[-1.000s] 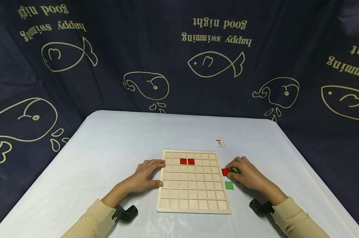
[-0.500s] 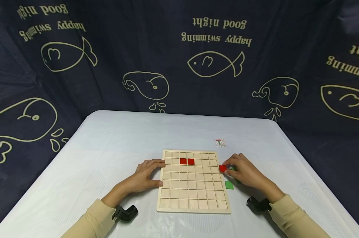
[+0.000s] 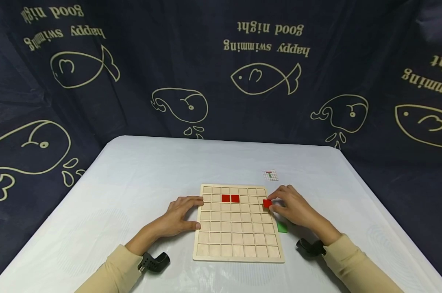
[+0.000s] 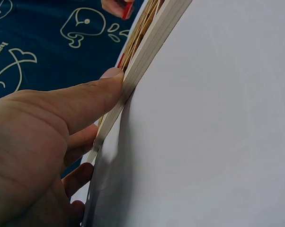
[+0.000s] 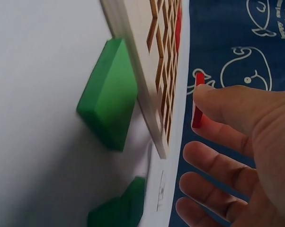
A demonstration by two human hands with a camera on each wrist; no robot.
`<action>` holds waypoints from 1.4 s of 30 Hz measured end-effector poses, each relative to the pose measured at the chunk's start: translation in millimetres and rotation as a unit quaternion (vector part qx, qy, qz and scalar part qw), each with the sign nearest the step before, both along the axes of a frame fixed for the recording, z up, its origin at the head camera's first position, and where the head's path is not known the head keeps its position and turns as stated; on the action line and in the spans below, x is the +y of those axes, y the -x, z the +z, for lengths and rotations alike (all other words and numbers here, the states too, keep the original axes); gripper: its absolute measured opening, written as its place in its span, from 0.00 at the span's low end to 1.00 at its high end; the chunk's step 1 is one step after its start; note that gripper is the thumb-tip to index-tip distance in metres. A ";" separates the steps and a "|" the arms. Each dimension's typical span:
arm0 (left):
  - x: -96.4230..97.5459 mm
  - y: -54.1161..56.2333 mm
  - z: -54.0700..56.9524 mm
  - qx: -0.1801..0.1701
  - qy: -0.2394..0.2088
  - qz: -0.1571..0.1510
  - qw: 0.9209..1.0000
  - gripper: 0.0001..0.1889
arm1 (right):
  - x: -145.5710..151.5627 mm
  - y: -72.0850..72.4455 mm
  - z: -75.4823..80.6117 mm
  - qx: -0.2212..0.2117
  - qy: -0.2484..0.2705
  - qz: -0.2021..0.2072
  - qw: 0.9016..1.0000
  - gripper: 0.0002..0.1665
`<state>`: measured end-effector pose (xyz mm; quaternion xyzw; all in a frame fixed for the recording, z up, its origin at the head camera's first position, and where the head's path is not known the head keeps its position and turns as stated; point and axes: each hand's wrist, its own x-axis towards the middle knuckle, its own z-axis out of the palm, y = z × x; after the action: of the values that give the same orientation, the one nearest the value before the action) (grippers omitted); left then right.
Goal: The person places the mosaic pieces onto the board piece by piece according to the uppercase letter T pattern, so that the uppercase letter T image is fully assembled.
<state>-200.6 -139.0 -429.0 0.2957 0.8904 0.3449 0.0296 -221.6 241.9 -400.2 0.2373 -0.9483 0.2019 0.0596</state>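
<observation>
A pale wooden grid board (image 3: 231, 228) lies on the table, with one red square tile (image 3: 225, 198) and another red tile (image 3: 235, 198) side by side in its second row from the far edge. My left hand (image 3: 177, 217) rests along the board's left edge, thumb and fingers touching the rim. Between thumb and index finger of my right hand (image 3: 295, 206) a third red tile (image 3: 266, 203) is pinched, above the board's right edge. In the right wrist view it is seen edge-on, the other fingers loosely bent. A green square tile (image 5: 111, 99) lies beside the board's right edge.
Further green pieces (image 5: 119, 205) sit beneath the right hand, mostly hidden from the head view. Beyond the board's far right corner lies a small card (image 3: 270, 175) printed with a grid and a red-and-green T shape. A dark printed cloth (image 3: 221, 101) hangs behind the white table.
My right hand has lifted the red tile from beside the board and carried it left and away from me, over the right rim. The left hand and board have stayed put.
</observation>
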 end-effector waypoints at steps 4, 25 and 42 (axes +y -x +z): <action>0.4 0.0 0.7 -0.002 -0.003 0.000 1.000 0.32 | -5.7 2.1 0.0 -0.005 0.002 0.005 1.000 0.14; 1.1 0.0 0.4 -0.007 0.001 0.002 1.000 0.33 | -31.1 12.4 -0.3 0.006 0.013 0.021 1.000 0.14; 1.4 -0.4 -0.8 0.002 -0.003 0.003 1.000 0.33 | -46.8 23.7 -0.7 0.001 0.009 0.029 1.000 0.14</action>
<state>-200.2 -137.6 -429.8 0.2941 0.8902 0.3470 0.0255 -245.3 195.1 -400.9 0.2646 -0.9392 0.2114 0.0570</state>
